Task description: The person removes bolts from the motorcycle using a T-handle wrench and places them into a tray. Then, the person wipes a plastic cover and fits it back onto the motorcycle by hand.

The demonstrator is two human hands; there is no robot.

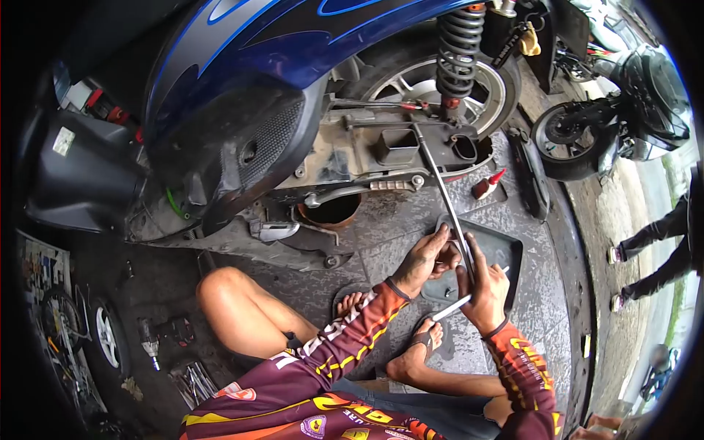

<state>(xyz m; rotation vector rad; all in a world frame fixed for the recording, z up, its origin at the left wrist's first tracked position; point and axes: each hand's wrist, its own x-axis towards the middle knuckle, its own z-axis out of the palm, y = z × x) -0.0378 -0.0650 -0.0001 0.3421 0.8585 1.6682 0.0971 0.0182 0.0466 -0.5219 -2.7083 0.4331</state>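
Observation:
My right hand is wrapped round a long-shafted T-handle wrench. Its pale crossbar sticks out on both sides of the fist. The shaft slants up and away, its far end over the scooter's engine casing; whether it touches cannot be made out. Close beside the shaft, my left hand has its fingers curled together, and what they pinch, if anything, is hidden. Below both hands lies a dark tray on the floor. The kick-start lever runs along the casing's lower edge.
A blue scooter body with rear wheel and shock absorber stands ahead. A red-capped bottle and a long black cover lie right. Left are a power drill and several wrenches. A person's legs show at right.

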